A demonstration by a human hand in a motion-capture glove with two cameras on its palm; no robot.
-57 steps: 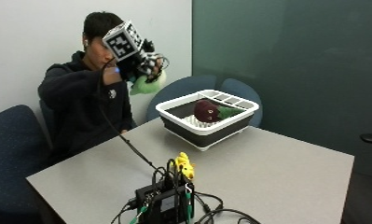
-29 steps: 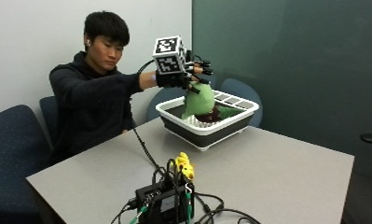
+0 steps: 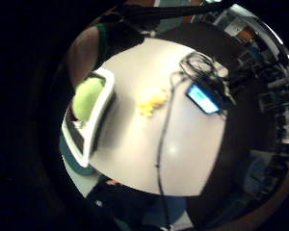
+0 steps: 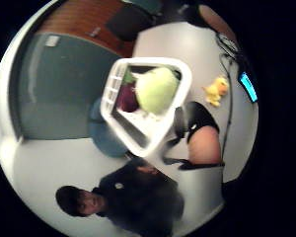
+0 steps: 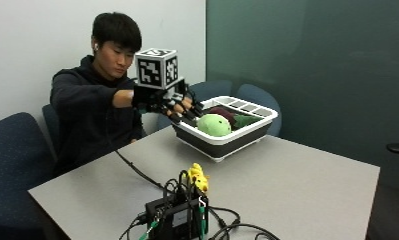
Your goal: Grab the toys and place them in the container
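Plush toys [image 5: 213, 124] (plastic container [image 5: 242, 136])

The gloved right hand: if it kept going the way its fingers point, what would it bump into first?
Probably the green plush toy in the white container; the right hand hovers beside it, fingers spread toward it.

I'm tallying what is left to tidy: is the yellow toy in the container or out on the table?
Out. The yellow toy lies on the table beside the cables, apart from the container, which holds the green toy.

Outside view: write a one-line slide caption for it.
Gloved right hand hovers beside a green plush toy in the white container; a yellow toy waits on the table.
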